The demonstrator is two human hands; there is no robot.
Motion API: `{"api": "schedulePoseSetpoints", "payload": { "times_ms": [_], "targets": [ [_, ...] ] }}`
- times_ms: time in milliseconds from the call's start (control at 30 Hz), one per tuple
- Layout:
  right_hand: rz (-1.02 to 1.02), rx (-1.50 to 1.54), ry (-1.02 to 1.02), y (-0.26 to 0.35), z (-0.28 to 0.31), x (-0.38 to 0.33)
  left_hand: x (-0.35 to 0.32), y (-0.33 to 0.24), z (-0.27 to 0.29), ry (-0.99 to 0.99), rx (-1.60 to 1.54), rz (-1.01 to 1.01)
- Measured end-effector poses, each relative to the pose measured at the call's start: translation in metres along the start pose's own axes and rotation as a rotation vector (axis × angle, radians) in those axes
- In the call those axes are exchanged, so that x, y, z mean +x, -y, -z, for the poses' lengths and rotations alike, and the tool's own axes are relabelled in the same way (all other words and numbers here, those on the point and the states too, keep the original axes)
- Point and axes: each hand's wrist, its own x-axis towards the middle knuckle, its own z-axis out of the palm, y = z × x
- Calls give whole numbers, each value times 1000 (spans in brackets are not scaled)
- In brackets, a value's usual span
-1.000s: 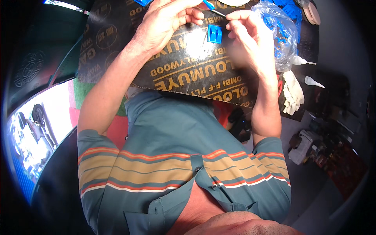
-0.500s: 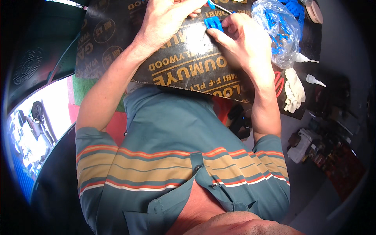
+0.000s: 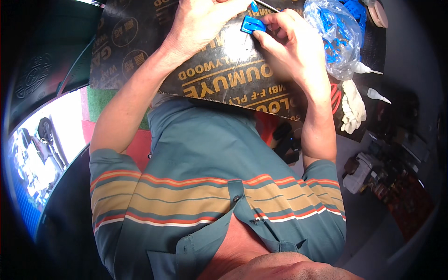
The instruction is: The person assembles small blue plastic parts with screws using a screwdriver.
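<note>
Between the thumb and fingers of my right hand (image 3: 295, 46) is a small blue plastic piece (image 3: 252, 24), flat and roughly square with a slot in its face. It is held just above the plywood board (image 3: 205, 74). My left hand (image 3: 200, 23) is closed at the top edge of the picture, with its fingertips partly cut off. A small blue part (image 3: 254, 6) shows at those fingertips; its kind cannot be made out. Just beyond my right fingers lies a thin metal rod (image 3: 268, 5), only partly in view.
Right of my right hand sits a clear plastic bag (image 3: 333, 42) of blue parts, with more blue pieces (image 3: 355, 14) behind it. Two white nozzle-tipped bottles (image 3: 379, 96), a whitish glove (image 3: 353, 107) and red handles (image 3: 335, 97) lie near the board's right side.
The blue piece has tilted in my right hand, so its slotted face shows more. My left hand has shifted slightly to the right. The view has moved a little.
</note>
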Motion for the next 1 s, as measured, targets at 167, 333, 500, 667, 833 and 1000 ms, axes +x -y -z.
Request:
{"api": "schedulePoseSetpoints", "payload": {
  "times_ms": [167, 333, 500, 667, 833, 1000],
  "targets": [
    [-56, 9, 13, 12, 5, 3, 0, -1, 0, 17, -66, 35],
    [-77, 54, 19, 14, 4, 4, -1, 2, 0, 19, -129, 41],
    [-100, 146, 60, 18, 15, 5, -1, 0, -1, 2, -59, 43],
    [-68, 49, 58, 26, 27, 7, 0, -4, -1, -12, 5, 80],
    [-150, 149, 50, 21, 22, 6, -1, -8, -3, -14, -27, 90],
    [-358, 307, 131, 10, 15, 4, -3, -9, -3, -22, -187, 81]
  ]
}}
